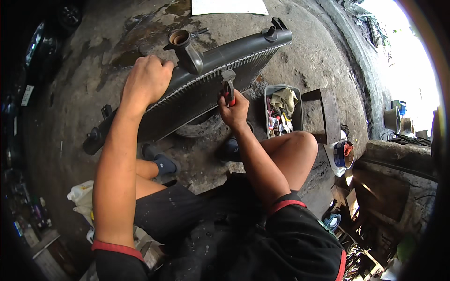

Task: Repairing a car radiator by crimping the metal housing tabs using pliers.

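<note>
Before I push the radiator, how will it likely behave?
The radiator is probably stiff, with a toothed seam along its tank. Being a slim slab, it may tip without the left hand on it.

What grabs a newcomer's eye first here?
The big black radiator, slanting across the upper middle, its filler neck standing up behind the crimped edge. Then the hands: the left hand on the top tank, the right hand gripping red-handled pliers by that edge. After that, the rectangular tub of tools and rags just to the right.
</note>
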Motion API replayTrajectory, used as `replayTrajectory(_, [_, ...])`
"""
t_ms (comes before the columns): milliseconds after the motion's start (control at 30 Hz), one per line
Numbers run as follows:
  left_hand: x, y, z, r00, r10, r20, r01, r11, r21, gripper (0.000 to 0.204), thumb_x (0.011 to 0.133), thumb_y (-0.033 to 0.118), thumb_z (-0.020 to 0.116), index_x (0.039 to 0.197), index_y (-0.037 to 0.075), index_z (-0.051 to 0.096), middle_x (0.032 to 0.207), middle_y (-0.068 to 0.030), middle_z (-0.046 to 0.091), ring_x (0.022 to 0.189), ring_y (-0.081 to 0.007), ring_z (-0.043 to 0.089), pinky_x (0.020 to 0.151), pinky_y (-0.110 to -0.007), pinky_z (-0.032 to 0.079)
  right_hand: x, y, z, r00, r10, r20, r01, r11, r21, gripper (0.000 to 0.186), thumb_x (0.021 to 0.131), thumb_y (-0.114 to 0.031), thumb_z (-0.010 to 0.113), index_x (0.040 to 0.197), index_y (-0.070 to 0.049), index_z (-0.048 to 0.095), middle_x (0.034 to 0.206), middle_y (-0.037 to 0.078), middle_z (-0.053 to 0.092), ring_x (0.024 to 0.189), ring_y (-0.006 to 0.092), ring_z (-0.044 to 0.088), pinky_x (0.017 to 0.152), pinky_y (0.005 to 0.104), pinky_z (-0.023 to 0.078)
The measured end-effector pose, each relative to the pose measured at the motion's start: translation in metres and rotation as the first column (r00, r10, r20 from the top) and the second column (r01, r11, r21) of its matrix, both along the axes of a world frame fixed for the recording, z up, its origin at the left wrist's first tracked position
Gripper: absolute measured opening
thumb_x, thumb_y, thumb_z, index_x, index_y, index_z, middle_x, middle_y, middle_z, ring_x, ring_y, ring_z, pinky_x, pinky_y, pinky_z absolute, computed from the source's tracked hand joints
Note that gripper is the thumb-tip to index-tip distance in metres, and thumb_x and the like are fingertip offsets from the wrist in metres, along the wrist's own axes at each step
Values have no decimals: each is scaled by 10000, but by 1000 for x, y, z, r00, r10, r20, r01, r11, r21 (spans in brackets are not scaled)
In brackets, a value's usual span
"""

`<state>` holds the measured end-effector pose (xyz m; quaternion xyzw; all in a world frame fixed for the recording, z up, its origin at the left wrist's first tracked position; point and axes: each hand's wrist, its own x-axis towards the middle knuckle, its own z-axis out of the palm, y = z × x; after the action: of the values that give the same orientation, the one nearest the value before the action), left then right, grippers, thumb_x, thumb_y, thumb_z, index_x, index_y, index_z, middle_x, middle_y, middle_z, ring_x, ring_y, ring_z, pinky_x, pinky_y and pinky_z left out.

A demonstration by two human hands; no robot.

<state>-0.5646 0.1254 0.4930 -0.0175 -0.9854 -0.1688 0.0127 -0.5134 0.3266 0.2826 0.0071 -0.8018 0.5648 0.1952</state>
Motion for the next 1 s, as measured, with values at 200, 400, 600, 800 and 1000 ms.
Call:
replayTrajectory(200, [3, 2, 2, 999, 20, 41, -20, 1000, 4, 419, 882, 274, 501, 859, -111, 663, 932, -346, 611, 970, -496, 597, 888, -512, 472, -9, -2, 2, 999, 28, -19, -28, 1000, 14, 201, 786, -100, 677, 972, -26, 653, 825, 168, 650, 776, 383, 658, 711, 408, 525])
replayTrajectory(400, [6, 3, -5, 999, -25, -41, 26, 1000, 16, 364, 887, 236, 512, 841, -98, 651, 903, -337, 600, 939, -501, 587, 847, -524, 467, -18, -1, -11, 997, -3, 81, -2, 998, 59, 131, 774, -90, 657, 793, -29, 542, 793, 208, 622, 757, 422, 623, 665, 449, 501])
replayTrajectory(600, [5, -3, -2, 1000, 3, 8, -3, 1000, 9, 403, 882, 262, 507, 844, -111, 654, 928, -347, 607, 968, -497, 595, 880, -521, 469, 6, 11, 16, 954, 132, 271, -146, 989, 31, 137, 763, -77, 620, 772, -25, 493, 766, 233, 596, 759, 443, 600, 651, 493, 472])
replayTrajectory(800, [3, 0, 1, 1000, -19, 16, 19, 1000, 2, 427, 879, 278, 505, 845, -118, 660, 943, -352, 613, 987, -494, 599, 903, -518, 471, 5, 17, 18, 988, 85, 130, -96, 993, 76, 131, 791, -106, 651, 864, -24, 579, 865, 194, 641, 827, 420, 627, 723, 461, 502])
replayTrajectory(1000, [3, -4, -4, 999, -37, -18, 37, 999, -3, 413, 881, 272, 502, 859, -109, 661, 935, -338, 617, 977, -494, 597, 895, -514, 473, -5, 23, 13, 996, 48, 79, -51, 998, 42, 195, 788, -112, 671, 962, -29, 637, 890, 164, 645, 854, 388, 648, 744, 410, 523])
